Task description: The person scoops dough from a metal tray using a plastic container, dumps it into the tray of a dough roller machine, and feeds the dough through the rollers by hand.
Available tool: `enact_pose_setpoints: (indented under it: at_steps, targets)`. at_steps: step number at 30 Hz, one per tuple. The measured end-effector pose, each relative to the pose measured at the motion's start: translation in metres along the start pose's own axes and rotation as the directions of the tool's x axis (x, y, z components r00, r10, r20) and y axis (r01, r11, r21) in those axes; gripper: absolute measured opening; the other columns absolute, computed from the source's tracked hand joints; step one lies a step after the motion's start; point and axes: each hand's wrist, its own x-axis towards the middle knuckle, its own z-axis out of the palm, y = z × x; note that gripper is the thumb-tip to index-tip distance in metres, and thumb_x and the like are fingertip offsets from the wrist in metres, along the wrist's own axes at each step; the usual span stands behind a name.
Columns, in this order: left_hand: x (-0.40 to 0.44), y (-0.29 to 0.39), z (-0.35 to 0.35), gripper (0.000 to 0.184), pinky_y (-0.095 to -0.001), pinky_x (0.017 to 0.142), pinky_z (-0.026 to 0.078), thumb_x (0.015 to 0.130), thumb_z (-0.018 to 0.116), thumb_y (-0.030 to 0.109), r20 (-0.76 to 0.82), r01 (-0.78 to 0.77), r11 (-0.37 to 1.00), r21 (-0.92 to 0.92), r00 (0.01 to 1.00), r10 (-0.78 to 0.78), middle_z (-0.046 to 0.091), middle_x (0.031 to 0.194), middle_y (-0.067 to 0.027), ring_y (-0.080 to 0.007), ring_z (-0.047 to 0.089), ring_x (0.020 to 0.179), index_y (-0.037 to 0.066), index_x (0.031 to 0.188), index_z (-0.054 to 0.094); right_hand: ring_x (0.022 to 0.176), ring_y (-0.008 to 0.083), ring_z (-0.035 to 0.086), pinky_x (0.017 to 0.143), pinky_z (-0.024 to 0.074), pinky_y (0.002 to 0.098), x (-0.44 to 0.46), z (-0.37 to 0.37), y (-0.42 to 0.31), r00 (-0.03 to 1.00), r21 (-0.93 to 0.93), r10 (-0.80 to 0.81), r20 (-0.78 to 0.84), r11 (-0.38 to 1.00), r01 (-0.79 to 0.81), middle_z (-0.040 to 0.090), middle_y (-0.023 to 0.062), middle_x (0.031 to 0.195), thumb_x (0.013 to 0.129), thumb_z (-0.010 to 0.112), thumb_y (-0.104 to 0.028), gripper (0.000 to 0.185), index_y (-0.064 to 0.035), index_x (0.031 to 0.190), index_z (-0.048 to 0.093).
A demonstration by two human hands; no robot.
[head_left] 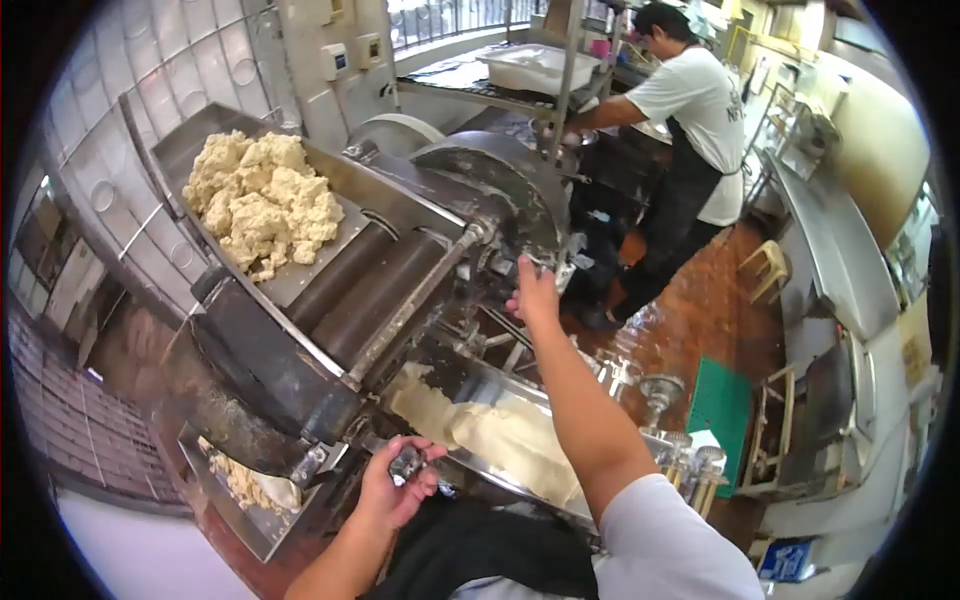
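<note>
My left hand [398,482] is curled, palm up, around a small dark metal knob [406,464] at the near end of a dough roller machine [262,362]. At the machine's right end my right hand [535,293] has its fingers closed, thumb up; what they grip is hidden. A heap of rough pale dough [258,200] rests on the metal feed tray [300,272] beside the dark rollers [375,285]. Below the rollers, a flattened sheet of dough [515,440] lies in a metal tray between my arms.
A low tray [222,500] with dough scraps sits at the lower left. Beyond the machine, a co-worker [690,120] in a dark apron stands at a rack with a white tub [538,68]. Metal fittings [660,395] and a green mat [718,415] are right of my arm.
</note>
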Motion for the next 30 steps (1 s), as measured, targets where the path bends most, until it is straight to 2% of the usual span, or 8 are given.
enact_pose_setpoints:
  at_steps: [4, 10, 13, 16, 18, 21, 25, 30]
  targets:
    - [-0.003, 0.002, 0.007, 0.037, -0.0349, 0.053, 0.050, 0.090, 0.053, 0.039, -0.067, 0.012, 1.000, 0.020, 0.998, -0.011, 0.065, 0.101, -0.0213, -0.0242, 0.060, 0.061, 0.003, 0.097, 0.061, 0.047, 0.0165, 0.055, 0.039, 0.0433, 0.0286, 0.007, 0.003, 0.017, 0.987, -0.056, -0.152, -0.048, 0.987, 0.149, 0.053, 0.0084, 0.069, 0.090, 0.054, -0.051, 0.056, -0.0008, 0.111, 0.042]
    - [-0.001, 0.000, 0.010, 0.043, -0.0358, 0.059, 0.052, 0.089, 0.053, 0.038, -0.075, -0.045, 0.998, 0.042, 0.996, 0.048, 0.063, 0.109, -0.0214, -0.0280, 0.063, 0.069, 0.002, 0.112, 0.058, 0.049, 0.0156, 0.053, 0.042, 0.0441, 0.0286, 0.006, 0.001, 0.016, 0.992, -0.038, -0.119, -0.032, 0.992, 0.118, 0.054, 0.0084, 0.072, 0.091, 0.054, -0.048, 0.050, -0.0020, 0.107, 0.044]
    - [0.004, 0.000, -0.004, 0.051, -0.0356, 0.069, 0.054, 0.089, 0.055, 0.037, 0.227, -0.016, 0.998, -0.067, 0.973, 0.031, 0.058, 0.121, -0.0215, -0.0275, 0.065, 0.085, 0.001, 0.124, 0.052, 0.053, 0.0133, 0.051, 0.046, 0.0435, 0.0280, -0.012, -0.004, -0.001, 0.999, 0.067, -0.051, 0.012, 0.996, 0.050, 0.054, 0.0057, 0.070, 0.093, 0.054, -0.045, 0.043, -0.0023, 0.095, 0.048]
    - [0.009, 0.001, -0.007, 0.054, -0.0368, 0.074, 0.054, 0.088, 0.055, 0.037, 0.349, 0.011, 0.998, -0.066, 0.937, 0.013, 0.057, 0.121, -0.0229, -0.0277, 0.064, 0.090, -0.001, 0.127, 0.050, 0.058, 0.0114, 0.052, 0.051, 0.0421, 0.0247, -0.033, -0.022, 0.021, 0.984, 0.201, -0.172, -0.046, 0.963, 0.178, 0.057, 0.0051, 0.076, 0.094, 0.052, -0.044, 0.041, -0.0054, 0.108, 0.052]
    - [0.005, 0.004, -0.005, 0.055, -0.0346, 0.071, 0.055, 0.089, 0.054, 0.039, 0.287, 0.008, 1.000, 0.012, 0.958, -0.011, 0.058, 0.120, -0.0237, -0.0263, 0.065, 0.085, -0.001, 0.127, 0.050, 0.061, 0.0105, 0.054, 0.051, 0.0410, 0.0234, -0.048, -0.045, 0.045, 0.996, 0.198, -0.082, 0.047, 0.978, 0.071, 0.059, 0.0053, 0.080, 0.094, 0.053, -0.045, 0.041, -0.0080, 0.112, 0.054]
    - [0.000, 0.011, -0.004, 0.051, -0.0295, 0.062, 0.055, 0.091, 0.050, 0.041, 0.178, 0.054, 0.986, 0.157, 0.981, -0.082, 0.061, 0.115, -0.0237, -0.0238, 0.066, 0.076, 0.000, 0.122, 0.053, 0.057, 0.0120, 0.054, 0.046, 0.0397, 0.0251, -0.066, -0.085, 0.105, 0.984, -0.020, 0.115, 0.137, 0.993, -0.114, 0.060, 0.0074, 0.077, 0.093, 0.050, -0.051, 0.046, -0.0076, 0.108, 0.054]
    - [0.001, 0.010, -0.006, 0.046, -0.0293, 0.060, 0.055, 0.091, 0.050, 0.041, 0.141, 0.050, 0.983, 0.176, 0.987, -0.076, 0.063, 0.111, -0.0247, -0.0236, 0.066, 0.071, 0.001, 0.112, 0.056, 0.056, 0.0151, 0.057, 0.047, 0.0438, 0.0269, -0.104, -0.142, 0.209, 0.971, -0.356, 0.142, 0.194, 0.932, -0.065, 0.061, 0.0087, 0.074, 0.093, 0.051, -0.049, 0.047, -0.0034, 0.098, 0.060]
    - [0.001, 0.012, -0.003, 0.044, -0.0298, 0.058, 0.054, 0.090, 0.050, 0.041, 0.122, 0.062, 0.981, 0.182, 0.989, -0.085, 0.062, 0.111, -0.0257, -0.0243, 0.067, 0.069, 0.002, 0.109, 0.057, 0.073, 0.0259, 0.066, 0.071, 0.0514, 0.0376, -0.152, -0.176, 0.252, 0.958, -0.714, 0.214, 0.189, 0.700, -0.015, 0.067, 0.0152, 0.084, 0.086, 0.060, -0.043, 0.047, -0.0011, 0.108, 0.061]
